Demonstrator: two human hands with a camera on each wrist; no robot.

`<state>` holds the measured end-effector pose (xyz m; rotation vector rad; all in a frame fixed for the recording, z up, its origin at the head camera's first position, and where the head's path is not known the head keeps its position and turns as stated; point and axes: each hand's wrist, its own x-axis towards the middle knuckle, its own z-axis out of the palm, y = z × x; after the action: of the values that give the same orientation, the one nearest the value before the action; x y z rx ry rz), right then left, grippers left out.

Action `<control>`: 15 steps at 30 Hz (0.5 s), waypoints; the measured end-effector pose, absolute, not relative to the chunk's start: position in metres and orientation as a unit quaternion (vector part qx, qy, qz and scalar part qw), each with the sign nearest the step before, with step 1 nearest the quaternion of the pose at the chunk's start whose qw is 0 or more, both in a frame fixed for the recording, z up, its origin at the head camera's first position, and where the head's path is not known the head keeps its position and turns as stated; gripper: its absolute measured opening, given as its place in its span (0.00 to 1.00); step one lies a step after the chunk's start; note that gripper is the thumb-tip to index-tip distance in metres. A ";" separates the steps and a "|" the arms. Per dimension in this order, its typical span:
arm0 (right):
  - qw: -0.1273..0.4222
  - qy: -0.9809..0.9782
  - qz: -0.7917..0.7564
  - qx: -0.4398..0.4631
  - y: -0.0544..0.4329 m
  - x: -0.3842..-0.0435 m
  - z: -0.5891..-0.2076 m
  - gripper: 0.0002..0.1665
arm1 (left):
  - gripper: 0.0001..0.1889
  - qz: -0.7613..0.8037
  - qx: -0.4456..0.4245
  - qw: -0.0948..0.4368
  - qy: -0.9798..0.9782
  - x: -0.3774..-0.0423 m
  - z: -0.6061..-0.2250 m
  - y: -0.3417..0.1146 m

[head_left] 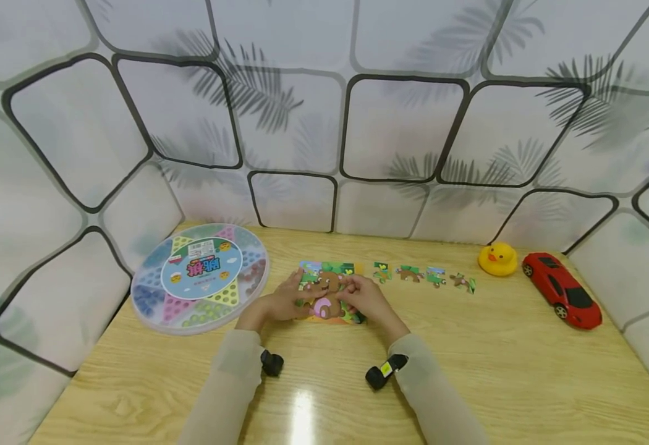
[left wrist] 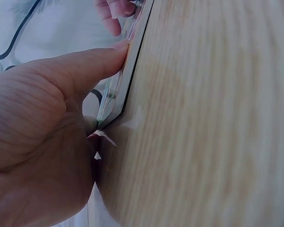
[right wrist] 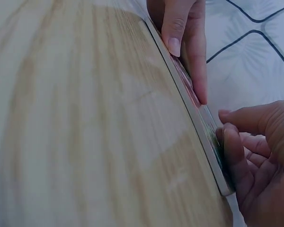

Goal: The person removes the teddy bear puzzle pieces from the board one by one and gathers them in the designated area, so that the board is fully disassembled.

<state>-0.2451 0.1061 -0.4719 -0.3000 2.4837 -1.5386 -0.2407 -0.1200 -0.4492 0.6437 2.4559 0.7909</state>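
A jigsaw puzzle board (head_left: pixel 324 319) with a brown bear picture lies flat on the wooden table. My left hand (head_left: pixel 289 298) rests on its left side with fingers extended across the picture. In the left wrist view, the thumb (left wrist: pixel 92 66) lies along the board's near edge. Over the right part of the puzzle is my right hand (head_left: pixel 366 296), its fingers bent and the tips of thumb and index finger (right wrist: pixel 233 146) close together at the surface. I cannot tell whether a puzzle piece is between them.
Several loose puzzle pieces (head_left: pixel 410 273) lie in a row right of the board. Farther right are a yellow rubber duck (head_left: pixel 498 259) and a red toy car (head_left: pixel 562 290). A round Chinese checkers set (head_left: pixel 202 278) lies at left. Patterned fabric (head_left: pixel 296 204) stands behind the table.
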 end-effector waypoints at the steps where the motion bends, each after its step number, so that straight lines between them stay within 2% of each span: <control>1: 0.100 0.846 -0.514 -0.099 0.105 -0.246 -0.472 0.19 | 0.27 0.289 0.237 0.238 0.896 -0.241 -0.449 -0.120; 9: 0.086 0.866 -0.484 -0.089 0.100 -0.246 -0.471 0.25 | 0.28 0.290 0.238 0.239 0.895 -0.241 -0.449 -0.120; 15: 0.083 0.870 -0.478 -0.084 0.098 -0.246 -0.472 0.26 | 0.29 0.294 0.238 0.244 0.893 -0.242 -0.450 -0.123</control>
<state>-0.2459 0.0984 -0.4724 -0.2508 2.5995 -1.4275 -0.2422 -0.1235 -0.4503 0.6513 2.4389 0.8036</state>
